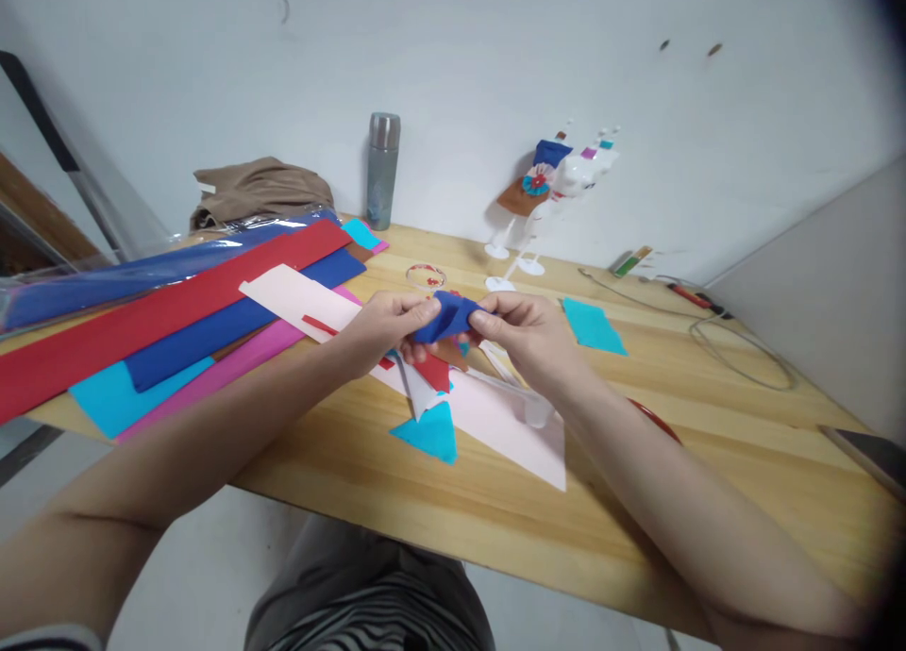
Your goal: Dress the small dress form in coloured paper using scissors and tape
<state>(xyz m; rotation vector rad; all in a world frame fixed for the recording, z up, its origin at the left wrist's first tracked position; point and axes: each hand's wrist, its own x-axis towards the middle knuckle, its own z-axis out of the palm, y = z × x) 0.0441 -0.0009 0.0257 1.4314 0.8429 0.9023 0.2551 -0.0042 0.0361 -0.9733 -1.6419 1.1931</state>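
Note:
A small piece of blue crepe paper (447, 317) is stretched between my two hands above the table. My left hand (393, 323) pinches its left end with the thumb on top. At the other end, my right hand (520, 330) grips it between thumb and fingers. Part of the paper is hidden behind the fingers. Below lie a pale pink sheet (510, 429), a turquoise scrap (433, 432) with a pointed shape, and a red scrap (433, 374). A white cut piece (417, 387) sticks out under my left hand.
Long folded strips of red (176, 297), blue and pink paper cover the table's left side. Behind them rests a brown cloth (265, 191). A thermos (383, 172), a decorated white animal figure (548, 184) and a tape roll (426, 275) stand farther back. A cable (736, 363) and turquoise square (595, 325) lie right.

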